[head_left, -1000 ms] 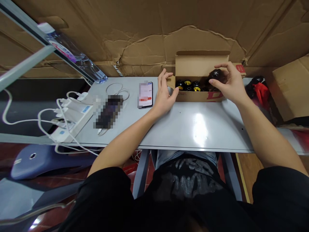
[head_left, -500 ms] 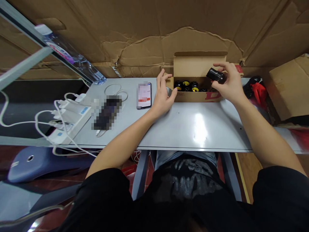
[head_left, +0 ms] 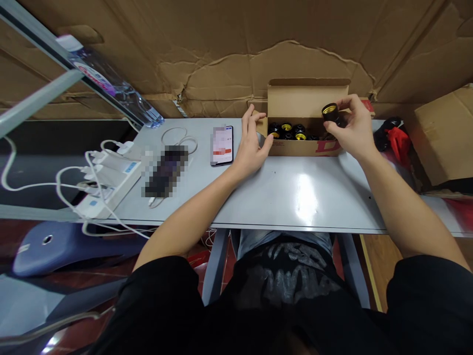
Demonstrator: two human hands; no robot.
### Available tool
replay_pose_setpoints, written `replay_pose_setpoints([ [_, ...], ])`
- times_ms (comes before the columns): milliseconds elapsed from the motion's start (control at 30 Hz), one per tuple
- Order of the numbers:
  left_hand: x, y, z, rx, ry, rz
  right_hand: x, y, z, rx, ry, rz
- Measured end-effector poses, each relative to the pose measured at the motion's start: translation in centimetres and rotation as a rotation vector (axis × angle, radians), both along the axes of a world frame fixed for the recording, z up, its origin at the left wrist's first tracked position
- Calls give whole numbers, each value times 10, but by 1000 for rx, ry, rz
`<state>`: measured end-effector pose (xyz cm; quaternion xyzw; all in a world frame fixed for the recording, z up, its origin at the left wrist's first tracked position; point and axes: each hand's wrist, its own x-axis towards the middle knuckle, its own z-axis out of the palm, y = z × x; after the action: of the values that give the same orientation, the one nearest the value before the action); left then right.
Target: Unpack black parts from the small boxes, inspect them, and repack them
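Note:
In my right hand (head_left: 354, 125) is a black light bulb socket (head_left: 330, 112), pinched between thumb and fingers above the right end of an open cardboard box (head_left: 295, 148). The socket's mouth points up and shows a yellow metal threaded lining. Several similar black sockets (head_left: 287, 127) lie in the box, some with their yellow insides visible. My left hand (head_left: 252, 143) rests by the box's left end, fingers apart and holding nothing; whether it touches the side flap I cannot tell. The box lid (head_left: 308, 98) stands raised at the back.
Left of my left hand lies a lit phone (head_left: 222, 146); farther left are a blurred dark device (head_left: 166, 171), a white power strip (head_left: 111, 185) with cables, and a water bottle (head_left: 111, 81). A red bag (head_left: 399, 145) and another cardboard box (head_left: 447, 133) sit at right.
My right hand has turned the socket from lying sideways to mouth upward, so its yellow lining now shows. The left hand stays in place by the box.

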<state>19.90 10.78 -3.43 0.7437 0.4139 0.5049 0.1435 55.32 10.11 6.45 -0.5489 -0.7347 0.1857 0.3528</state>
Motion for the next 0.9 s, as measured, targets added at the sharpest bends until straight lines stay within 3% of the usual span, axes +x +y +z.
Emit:
replay_pose_setpoints([
  [100,1,-3,5,-31,-5,-3,-3,0,-5,91,94,-37],
  [433,-3,0,4,-3,19,-34,3,13,-18,108,-92,23],
  [700,2,8,-10,26,16,-112,9,30,-37,128,-209,-20],
  [900,2,8,-18,-5,20,-143,5,20,-23,90,-273,28],
])
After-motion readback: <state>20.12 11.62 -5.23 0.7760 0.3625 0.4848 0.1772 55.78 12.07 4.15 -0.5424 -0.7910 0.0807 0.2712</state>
